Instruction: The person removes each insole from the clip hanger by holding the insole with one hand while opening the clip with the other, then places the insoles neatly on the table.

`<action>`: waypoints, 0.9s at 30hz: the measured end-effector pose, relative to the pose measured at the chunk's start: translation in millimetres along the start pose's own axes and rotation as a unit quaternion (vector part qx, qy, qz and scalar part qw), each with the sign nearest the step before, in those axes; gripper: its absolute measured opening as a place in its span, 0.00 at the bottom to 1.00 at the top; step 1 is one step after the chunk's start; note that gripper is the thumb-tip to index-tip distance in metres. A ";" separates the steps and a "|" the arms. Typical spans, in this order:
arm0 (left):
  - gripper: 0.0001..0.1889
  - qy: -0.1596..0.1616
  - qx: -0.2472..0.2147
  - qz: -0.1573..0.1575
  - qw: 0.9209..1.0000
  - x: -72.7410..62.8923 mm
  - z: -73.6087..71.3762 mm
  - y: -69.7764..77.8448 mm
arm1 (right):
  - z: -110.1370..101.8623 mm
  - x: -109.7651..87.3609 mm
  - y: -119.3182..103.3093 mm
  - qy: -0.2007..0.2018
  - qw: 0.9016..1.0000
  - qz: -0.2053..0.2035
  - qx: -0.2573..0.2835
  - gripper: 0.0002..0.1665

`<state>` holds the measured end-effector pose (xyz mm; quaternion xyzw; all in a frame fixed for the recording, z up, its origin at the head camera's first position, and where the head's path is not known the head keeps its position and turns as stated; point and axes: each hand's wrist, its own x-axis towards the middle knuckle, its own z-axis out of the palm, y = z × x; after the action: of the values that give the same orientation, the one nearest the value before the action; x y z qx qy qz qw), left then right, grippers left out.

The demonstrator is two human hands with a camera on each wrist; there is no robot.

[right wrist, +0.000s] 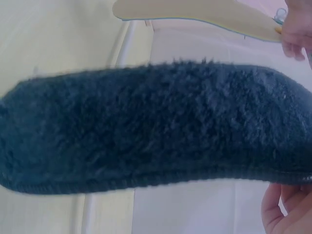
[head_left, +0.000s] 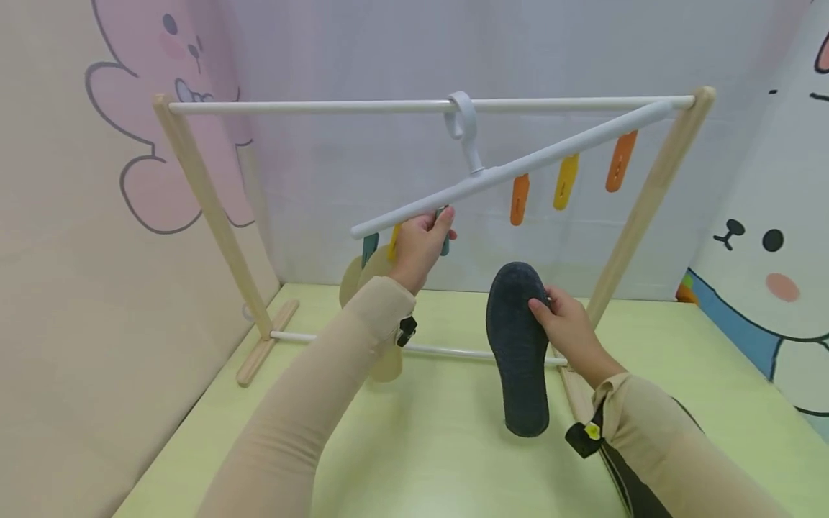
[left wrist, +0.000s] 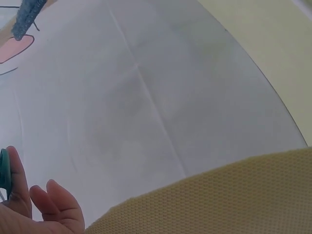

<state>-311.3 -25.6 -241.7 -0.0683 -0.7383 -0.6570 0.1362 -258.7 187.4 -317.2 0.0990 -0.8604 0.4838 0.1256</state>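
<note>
My left hand (head_left: 417, 248) pinches a green clip (head_left: 445, 247) under the white hanger bar (head_left: 518, 160), which tilts down to the left. In the left wrist view the green clip (left wrist: 5, 170) shows between thumb and finger. With thumb and fingers my right hand (head_left: 571, 329) grips a dark insole (head_left: 518, 345) by the edge near its upper end, toe up. Its fluffy blue side fills the right wrist view. Beige insoles (head_left: 387, 365) hang from a teal clip (head_left: 370, 247) and a yellow clip (head_left: 393, 244), partly hidden behind my left arm.
The hanger hooks over the white top rod (head_left: 311, 107) of a rack with wooden posts (head_left: 214, 208). Two orange clips and a yellow clip (head_left: 566, 182) dangle on its right half. A dark object (head_left: 637, 482) lies beneath my right forearm on the pale table (head_left: 440, 446).
</note>
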 end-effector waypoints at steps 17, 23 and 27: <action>0.17 -0.014 0.003 -0.003 1.000 -5.1 5.5 2.8 | -15.0 -3.4 7.9 -0.013 1.000 -0.001 -0.028 0.13; 0.17 -0.008 0.015 0.001 1.000 -5.9 -1.6 4.5 | -21.5 -2.5 11.1 -0.044 0.998 -0.001 -0.050 0.13; 0.17 -0.010 0.022 0.012 1.000 -5.2 -5.8 4.0 | -27.8 -3.0 16.6 -0.081 0.993 0.011 -0.079 0.15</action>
<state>-304.5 -30.4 -238.8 -0.0807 -0.7532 -0.6379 0.1387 -257.4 219.9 -317.6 0.1183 -0.9044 0.4059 0.0572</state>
